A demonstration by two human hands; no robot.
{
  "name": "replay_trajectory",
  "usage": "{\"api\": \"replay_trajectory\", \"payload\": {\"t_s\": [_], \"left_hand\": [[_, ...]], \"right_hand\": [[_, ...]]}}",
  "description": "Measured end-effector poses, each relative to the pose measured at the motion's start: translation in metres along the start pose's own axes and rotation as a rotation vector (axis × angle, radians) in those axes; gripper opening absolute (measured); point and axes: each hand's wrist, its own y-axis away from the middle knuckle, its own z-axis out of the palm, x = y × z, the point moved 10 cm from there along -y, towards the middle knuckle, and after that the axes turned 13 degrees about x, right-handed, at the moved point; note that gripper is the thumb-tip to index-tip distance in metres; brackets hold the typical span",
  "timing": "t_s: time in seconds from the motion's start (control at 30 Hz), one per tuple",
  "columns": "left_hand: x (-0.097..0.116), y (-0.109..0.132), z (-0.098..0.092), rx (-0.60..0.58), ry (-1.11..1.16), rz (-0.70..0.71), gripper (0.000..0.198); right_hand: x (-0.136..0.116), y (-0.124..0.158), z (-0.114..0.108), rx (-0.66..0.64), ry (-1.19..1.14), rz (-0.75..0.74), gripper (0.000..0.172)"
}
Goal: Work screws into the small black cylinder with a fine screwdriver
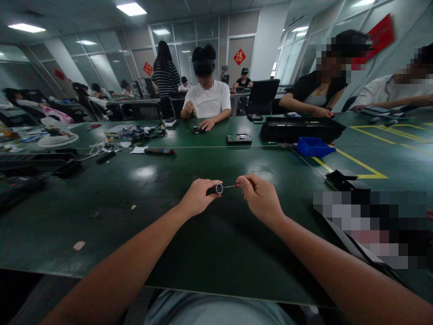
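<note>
Near the middle of the green table, my left hand (199,197) is closed around a dark cylindrical object (218,188) with a pale ring at its end. To its right, my right hand (260,197) pinches a thin screwdriver (231,186) by its red part. The metal shaft points left, and its tip is at or very close to the ringed end; whether they touch cannot be told. My fingers hide most of both objects.
The green table (189,257) carries a circuit board (239,139), a pen-like tool (159,151), a blue tray (314,147) and a long black casing (302,130) farther back. Cables and black parts lie left. A person in a white shirt works opposite; others sit at right.
</note>
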Motion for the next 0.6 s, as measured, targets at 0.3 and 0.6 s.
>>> {"api": "replay_trajectory", "payload": {"t_s": [0.3, 0.6], "left_hand": [[-0.002, -0.001, -0.002, 0.001, -0.007, -0.038, 0.037], [0.000, -0.001, -0.002, 0.019, 0.003, -0.012, 0.038]], "right_hand": [[0.003, 0.002, 0.002, -0.015, -0.063, 0.006, 0.029], [0.029, -0.002, 0.008, 0.076, -0.401, 0.244, 0.027]]}}
